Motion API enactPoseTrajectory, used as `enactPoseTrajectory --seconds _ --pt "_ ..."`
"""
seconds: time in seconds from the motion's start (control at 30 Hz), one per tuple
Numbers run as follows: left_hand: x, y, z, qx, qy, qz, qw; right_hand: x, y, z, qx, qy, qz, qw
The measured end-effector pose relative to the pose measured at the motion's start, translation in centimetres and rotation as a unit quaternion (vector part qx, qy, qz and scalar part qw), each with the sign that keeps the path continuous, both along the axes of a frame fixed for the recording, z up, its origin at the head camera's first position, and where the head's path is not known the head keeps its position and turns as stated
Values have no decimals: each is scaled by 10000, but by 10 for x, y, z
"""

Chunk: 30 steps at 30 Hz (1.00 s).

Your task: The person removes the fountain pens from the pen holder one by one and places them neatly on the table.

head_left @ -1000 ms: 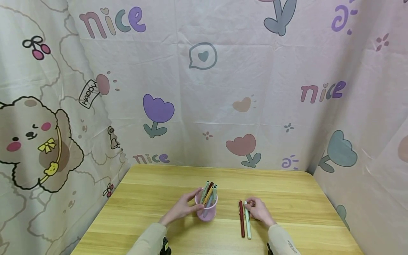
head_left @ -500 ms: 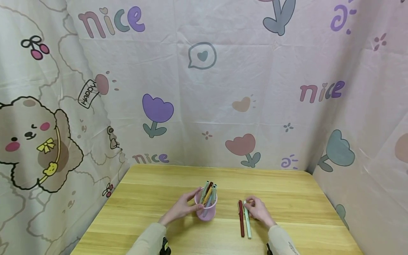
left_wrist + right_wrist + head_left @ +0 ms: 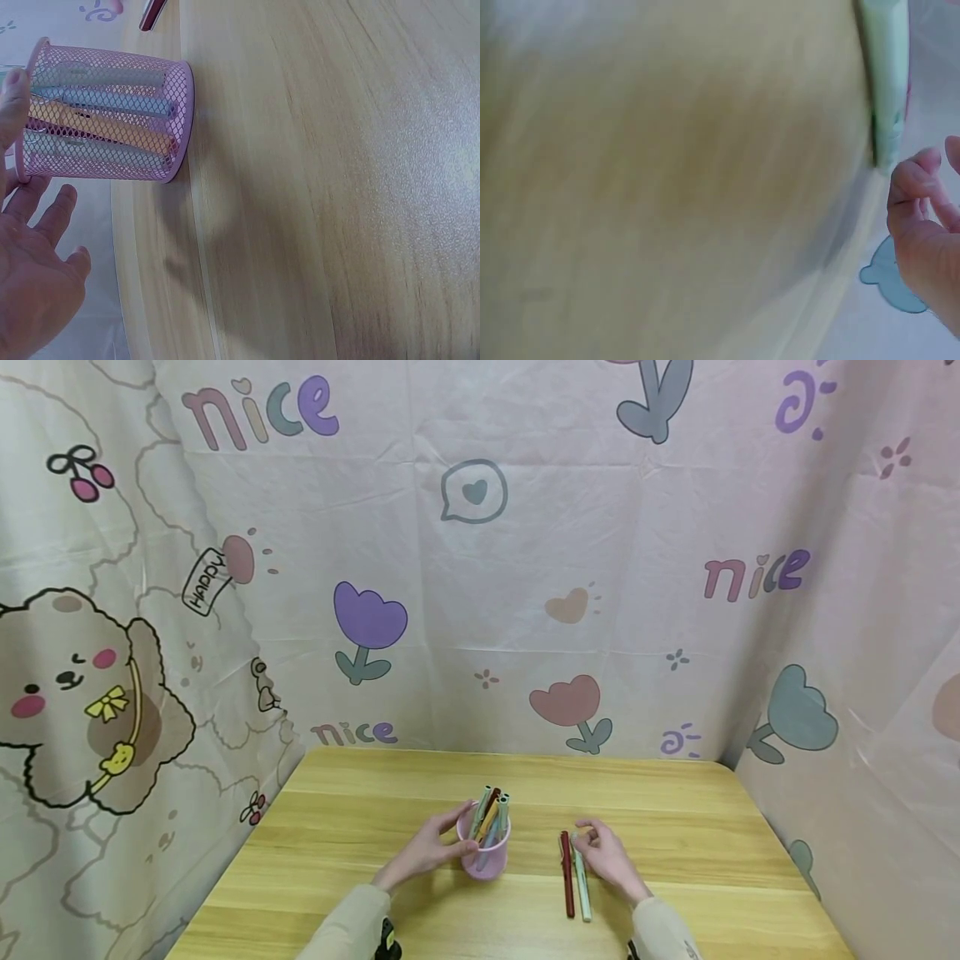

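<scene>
Resting on the wooden table (image 3: 360, 827), the left hand (image 3: 427, 852) cups the pink mesh cup (image 3: 486, 852), thumb against its rim and the other fingers loosely spread beside the wall. The cup stands upright near the table's middle, with several pens (image 3: 491, 814) leaning inside.

To the right, well apart from the cup, a dark red pen (image 3: 567, 877) and a pale green pen (image 3: 581, 887) lie side by side, touching or nearly so. Their long axes run from the far side of the table toward the person. The right hand (image 3: 609, 858) is much the nearer one: it sits just right of the green pen's far end, fingers curled toward that end. The pen therefore lies to the left of the fingertips, its length trailing back beside the wrist.

Whether those fingers pinch the green pen or only hover by it I cannot tell. The head view is too small there, and the right wrist view is blurred; it shows the green pen (image 3: 885, 82) and curled fingertips (image 3: 919, 169) just below its end, with no clear contact. In the left wrist view, the cup (image 3: 105, 112) shows whole, but the hand (image 3: 34, 292) is cut off by the frame edge.
</scene>
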<state>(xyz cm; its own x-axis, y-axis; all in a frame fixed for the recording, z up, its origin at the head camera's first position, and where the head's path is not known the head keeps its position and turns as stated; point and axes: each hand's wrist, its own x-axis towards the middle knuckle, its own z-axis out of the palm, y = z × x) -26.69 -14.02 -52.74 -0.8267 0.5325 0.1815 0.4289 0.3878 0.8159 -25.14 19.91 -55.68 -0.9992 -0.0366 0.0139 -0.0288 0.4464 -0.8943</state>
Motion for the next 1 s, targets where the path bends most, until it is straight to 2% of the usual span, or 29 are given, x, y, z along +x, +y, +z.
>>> enactPoseTrajectory --seconds 0.2,0.5,0.77,0.9,1.0 --pt "0 0 1 -16 -103 46 9999 0 -14 12 -220 321 26 9992" --pt "0 0 1 -9 -17 -15 10000 0 -39 29 -607 847 779 9915" --pt "0 1 1 -4 -12 -33 10000 -1 -69 50 -750 1091 1142 9846" --pt "0 2 1 27 -59 -44 10000 -3 -80 55 -736 1187 1169 9833" --pt "1 1 1 43 -66 -52 10000 -7 -83 53 -778 1311 1242 9805"
